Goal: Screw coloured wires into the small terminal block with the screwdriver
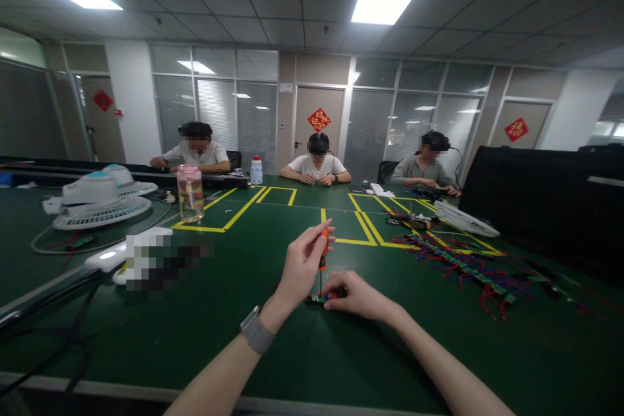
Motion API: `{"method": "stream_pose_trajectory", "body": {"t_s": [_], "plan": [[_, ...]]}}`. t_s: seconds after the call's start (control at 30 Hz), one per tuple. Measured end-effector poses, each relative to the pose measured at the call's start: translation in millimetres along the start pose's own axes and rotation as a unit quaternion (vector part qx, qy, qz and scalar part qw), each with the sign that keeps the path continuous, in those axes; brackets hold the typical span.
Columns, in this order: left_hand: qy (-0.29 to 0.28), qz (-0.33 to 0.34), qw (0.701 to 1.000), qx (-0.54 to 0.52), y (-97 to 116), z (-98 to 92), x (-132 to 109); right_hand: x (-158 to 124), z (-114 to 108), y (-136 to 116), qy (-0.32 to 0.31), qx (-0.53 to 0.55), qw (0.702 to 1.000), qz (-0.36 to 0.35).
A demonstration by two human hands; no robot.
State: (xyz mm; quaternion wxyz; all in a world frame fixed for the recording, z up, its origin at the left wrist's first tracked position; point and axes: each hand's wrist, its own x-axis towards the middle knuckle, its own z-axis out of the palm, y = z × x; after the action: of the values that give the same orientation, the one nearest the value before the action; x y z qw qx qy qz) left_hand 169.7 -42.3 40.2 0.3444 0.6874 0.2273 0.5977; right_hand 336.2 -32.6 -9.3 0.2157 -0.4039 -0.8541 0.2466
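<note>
My left hand (302, 266) is closed around a small orange-handled screwdriver (324, 252), held upright with its tip down on a small circuit board (318, 299). That board lies on the green table (273, 351). My right hand (353, 294) pinches the board's right end and presses it to the table. A grey watch (256, 331) sits on my left wrist.
Three people sit at the far side of the table. Two small fans (100, 201) and a pink-lidded bottle (190, 192) stand at the left. A pile of coloured wires (468, 266) and a white fan grille (465, 219) lie at the right, beside a black panel (550, 208).
</note>
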Motion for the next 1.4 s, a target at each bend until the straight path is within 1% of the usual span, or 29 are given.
{"method": "stream_pose_trajectory", "body": {"t_s": [0.07,0.17,0.23,0.3,0.37,0.43,0.5,0.6,0.67,0.73,0.8,0.87,1.07,1.13,1.2,1.27,1.33,1.4], "plan": [[0.015,0.004,1.0,0.02,-1.4,0.1,-0.4,0.5,0.3,1.2,-0.001,-0.002,1.0,-0.002],[0.059,0.037,0.993,0.091,-4.0,-0.9,-1.0,1.3,0.3,1.1,-0.001,-0.006,1.0,0.0],[0.068,0.047,0.99,0.112,-4.5,-1.2,-0.9,1.5,0.2,0.2,0.0,-0.005,1.0,0.004],[0.05,0.037,0.995,0.083,-3.5,-0.7,-0.5,1.3,0.2,-0.6,0.002,-0.006,1.0,0.009],[0.021,0.016,0.999,0.027,-2.0,0.3,-0.1,1.0,0.2,-1.0,0.004,-0.01,1.0,0.008],[0.011,-0.004,1.0,-0.005,-1.0,1.0,0.1,0.8,0.2,-1.0,0.002,-0.013,1.0,0.003],[0.024,-0.004,1.0,0.014,-1.1,0.8,0.1,0.7,0.1,-0.9,-0.001,-0.013,1.0,0.004],[0.059,0.028,0.994,0.082,-2.0,-0.7,0.3,0.5,-0.3,-1.1,-0.001,-0.011,1.0,0.012],[0.063,0.038,0.992,0.101,-1.9,-1.2,0.5,0.5,-0.4,-1.2,0.001,-0.011,1.0,0.007],[0.045,0.032,0.996,0.074,-1.2,-0.8,0.6,0.5,-0.3,-0.9,0.003,-0.011,1.0,-0.001],[0.018,0.015,1.0,0.02,-0.2,0.2,0.7,0.5,-0.2,-0.3,0.005,-0.006,1.0,-0.004],[0.008,0.001,1.0,-0.007,0.3,0.9,0.6,0.3,-0.1,0.3,0.002,0.001,1.0,-0.002],[0.056,0.039,0.993,0.097,-0.3,-1.3,0.3,0.0,-0.4,0.1,-0.001,0.006,1.0,0.0],[0.044,0.033,0.995,0.082,-0.5,-0.9,0.2,0.6,-0.2,0.4,0.001,0.002,1.0,-0.006],[0.018,0.016,0.999,0.032,-1.1,0.4,0.2,1.4,0.3,1.3,0.001,-0.002,1.0,-0.008],[0.006,-0.002,1.0,-0.009,-2.4,1.6,0.4,2.1,0.9,2.7,-0.001,-0.009,1.0,-0.004],[0.019,-0.007,1.0,-0.006,-3.9,1.6,1.0,2.4,1.3,3.8,-0.002,-0.013,1.0,-0.001],[0.044,0.009,0.998,0.036,-5.1,0.2,1.6,2.3,1.4,4.5,-0.001,-0.01,1.0,-0.002]]}}
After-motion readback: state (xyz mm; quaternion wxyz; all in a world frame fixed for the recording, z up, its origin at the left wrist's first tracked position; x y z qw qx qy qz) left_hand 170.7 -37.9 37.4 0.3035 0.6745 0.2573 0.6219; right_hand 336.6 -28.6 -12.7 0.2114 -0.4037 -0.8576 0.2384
